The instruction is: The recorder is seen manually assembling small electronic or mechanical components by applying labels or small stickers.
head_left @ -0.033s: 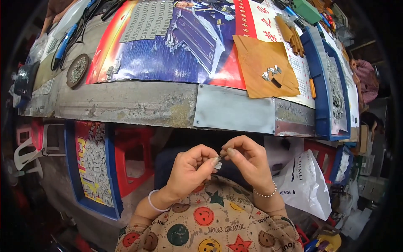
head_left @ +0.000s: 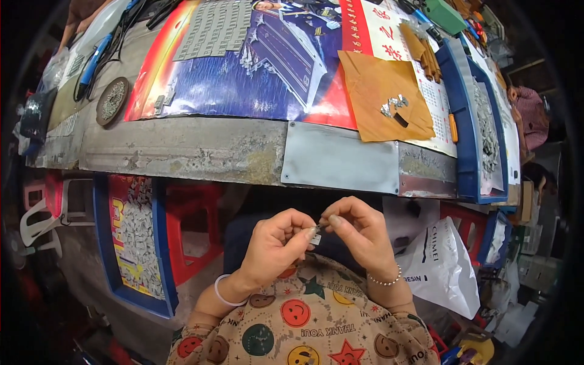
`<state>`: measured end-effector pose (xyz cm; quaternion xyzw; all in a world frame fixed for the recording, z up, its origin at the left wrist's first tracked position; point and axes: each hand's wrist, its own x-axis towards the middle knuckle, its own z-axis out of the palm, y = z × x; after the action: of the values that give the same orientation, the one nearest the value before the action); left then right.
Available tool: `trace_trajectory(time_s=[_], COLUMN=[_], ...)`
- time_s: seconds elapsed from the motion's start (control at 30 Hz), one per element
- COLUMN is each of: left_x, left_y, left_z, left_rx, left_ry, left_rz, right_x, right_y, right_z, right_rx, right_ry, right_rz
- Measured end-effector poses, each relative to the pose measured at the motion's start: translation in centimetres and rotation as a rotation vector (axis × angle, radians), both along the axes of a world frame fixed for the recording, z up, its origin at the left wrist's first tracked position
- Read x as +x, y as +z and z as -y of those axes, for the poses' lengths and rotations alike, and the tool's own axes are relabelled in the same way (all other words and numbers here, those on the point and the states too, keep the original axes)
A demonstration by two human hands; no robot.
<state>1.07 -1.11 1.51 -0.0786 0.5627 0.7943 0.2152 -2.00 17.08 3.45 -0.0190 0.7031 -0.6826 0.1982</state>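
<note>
Pinching possibly metal piece [head_left: 316, 240], blue trays [head_left: 162, 243] nearby

Place: small-parts workshop | workbench [head_left: 201, 149], stained along near edge | blue tray [head_left: 463, 134] of small grey pieces [head_left: 488, 140], near right corner | round dish [head_left: 101, 117] toward left edge | second blue tray [head_left: 164, 255] below near edge

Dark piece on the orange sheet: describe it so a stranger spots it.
On the workbench, an orange sheet overlaps the poster. On it, just below some silvery bits, lies the dark piece, a short bar, black against its shiny neighbours.
</note>
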Motion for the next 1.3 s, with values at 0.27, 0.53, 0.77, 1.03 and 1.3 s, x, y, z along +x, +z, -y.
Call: trace_trajectory(time_s=[0.27,0.53,0.77,1.03,1.3], left_x=[0.0,0.2,0.6,0.6,0.7], left_y=[-0.3,-0.6,-1.4,-2.1,-2.4], left_z=[0.4,0.0,-0.1,-0.4,-0.4], left_rx=[-0.033,-0.134,-0.291,-0.513,-0.656], left_ry=[-0.037,0.046,0.190,0.276,0.333], left_rz=[-0.045,-0.152,-0.334,-0.637,-0.867], right_x=[-0.5,-0.3,0.2,0.5,1.0], right_y=[-0.3,-0.6,-0.9,-1.0,-1.2], right_z=[0.3,0.6,1.7,2.7,3.3], right_rx=[0.026,0.049,0.100,0.228,0.067], right_ry=[0.115,0.033,0.019,0.015,-0.029], right_rz=[0.033,-0.087,-0.218,-0.310,-0.066])
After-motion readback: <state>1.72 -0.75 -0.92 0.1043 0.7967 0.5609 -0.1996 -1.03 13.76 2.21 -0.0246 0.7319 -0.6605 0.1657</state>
